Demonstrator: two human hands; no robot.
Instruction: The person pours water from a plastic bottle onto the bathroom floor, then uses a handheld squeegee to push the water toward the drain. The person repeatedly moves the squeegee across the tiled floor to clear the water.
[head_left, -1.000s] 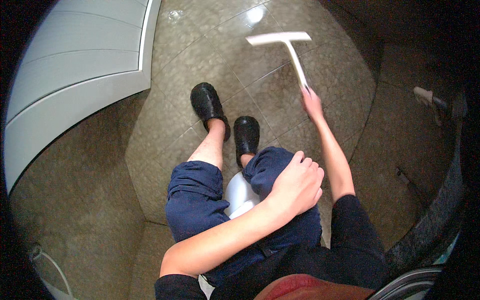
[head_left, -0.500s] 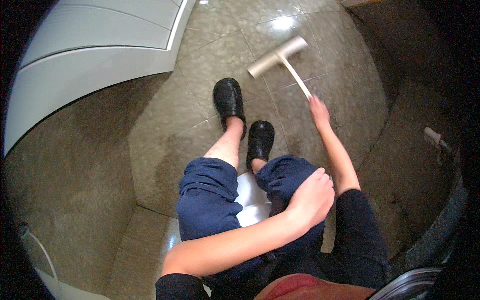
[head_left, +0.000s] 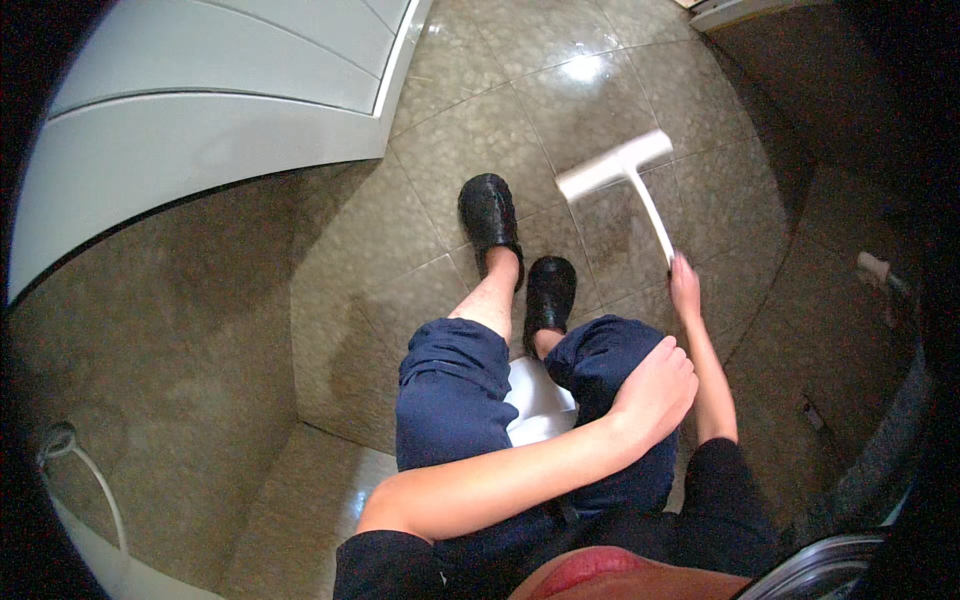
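Note:
A white T-shaped squeegee (head_left: pixel 615 164) is in my right hand (head_left: pixel 684 285), which is closed round the lower end of its handle. Its wide head points away from me over the tiled floor (head_left: pixel 545 110). Motion blurs the head slightly, and I cannot tell if it touches the tiles. My left arm crosses my lap. My left hand (head_left: pixel 655 392) rests on my right knee (head_left: pixel 612 345), its fingers curled together with nothing visible in them.
My black clogs (head_left: pixel 490 212) stand on the floor ahead. A white panel (head_left: pixel 220 125) fills the upper left. At the lower left a pale hose (head_left: pixel 100 480) hangs along the wall. A pale fitting (head_left: pixel 873 267) is on the right. Something white (head_left: pixel 538 400) shows between my legs.
The squeegee and my right hand have come nearer to me and slightly right. My left hand stays on the knee. The whole view has shifted a little.

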